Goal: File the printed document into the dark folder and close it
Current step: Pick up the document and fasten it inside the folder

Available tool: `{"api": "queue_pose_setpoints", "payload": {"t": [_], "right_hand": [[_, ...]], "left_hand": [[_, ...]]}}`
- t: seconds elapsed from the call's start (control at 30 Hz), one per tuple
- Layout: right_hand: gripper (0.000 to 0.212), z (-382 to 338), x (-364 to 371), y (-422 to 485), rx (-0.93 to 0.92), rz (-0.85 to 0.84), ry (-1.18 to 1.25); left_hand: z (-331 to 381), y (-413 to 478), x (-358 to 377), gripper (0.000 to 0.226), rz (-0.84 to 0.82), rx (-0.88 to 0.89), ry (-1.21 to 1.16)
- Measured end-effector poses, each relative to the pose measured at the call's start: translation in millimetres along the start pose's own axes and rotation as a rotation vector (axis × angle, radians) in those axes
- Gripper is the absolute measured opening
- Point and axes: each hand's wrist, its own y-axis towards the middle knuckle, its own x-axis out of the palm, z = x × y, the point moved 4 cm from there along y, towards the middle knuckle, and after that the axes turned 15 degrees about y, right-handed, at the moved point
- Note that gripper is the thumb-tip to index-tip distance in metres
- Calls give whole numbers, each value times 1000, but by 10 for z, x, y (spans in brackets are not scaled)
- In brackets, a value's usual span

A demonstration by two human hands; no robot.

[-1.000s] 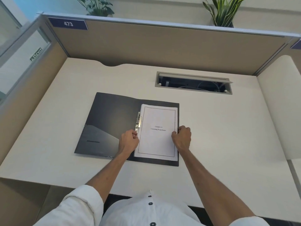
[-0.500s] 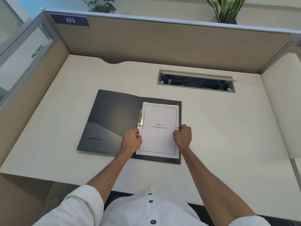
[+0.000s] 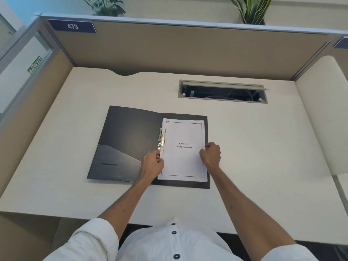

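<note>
The printed document (image 3: 183,150) lies face up on the right-hand leaf of the dark folder (image 3: 130,140), its left margin against the metal clip (image 3: 161,138) at the spine. The folder lies open and flat on the desk (image 3: 263,147), nearer the front edge than the rear, left of centre. The left hand (image 3: 152,164) pinches the document's left edge just below the clip; the right hand (image 3: 210,154), fingers curled, grips the right edge. Holding both sides at mid-height probably squares the sheets and keeps the margin aligned with the clip. Whether the sheets sit under the clip cannot be determined. The left leaf remains uncovered, so closing is not yet done. A recessed cable tray (image 3: 223,91) lies well apart, near the rear edge.
</note>
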Motion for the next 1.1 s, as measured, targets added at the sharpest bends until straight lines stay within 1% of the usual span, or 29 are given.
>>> {"api": "queue_pose_setpoints", "payload": {"t": [0.13, 0.27, 0.3, 0.33, 0.4, 0.47, 0.53, 0.6, 0.67, 0.8, 0.97, 1.1], "right_hand": [[36, 24, -26, 44, -17, -31, -16], [29, -67, -98, 48, -31, -23, -25], [29, -103, -123, 54, -45, 5, -27], [29, -139, -141, 73, -72, 37, -37], [26, -220, -132, 130, -146, 65, -81], [24, -332, -45, 202, -251, 29, -148], [31, -489, 99, 272, -391, -60, -257], [40, -653, 276, 344, -530, -178, -388], [46, -809, 440, 427, -608, -253, -477], [45, -1103, 713, 578, -706, -323, -597], [47, -1213, 1002, 720, -709, -456, -721], [48, -1197, 1127, 756, -706, -479, -742]], "left_hand": [[-21, -28, -7, 25, 1, 39, 28], [-80, -99, 1, 20, 43, 91, 83], [-104, -132, 4, 25, 66, 119, 107], [-136, -173, 3, 37, 94, 158, 140], [-202, -264, 2, 69, 137, 283, 201], [-228, -372, 35, 94, 99, 477, 272], [-213, -468, 99, 106, 41, 626, 365], [-188, -499, 150, 109, 28, 661, 398], [-143, -486, 164, 109, 33, 648, 394], [-24, -449, 170, 110, 30, 673, 434], [-14, -400, 261, 110, -30, 691, 443], [-27, -388, 314, 109, -30, 682, 421]]}}
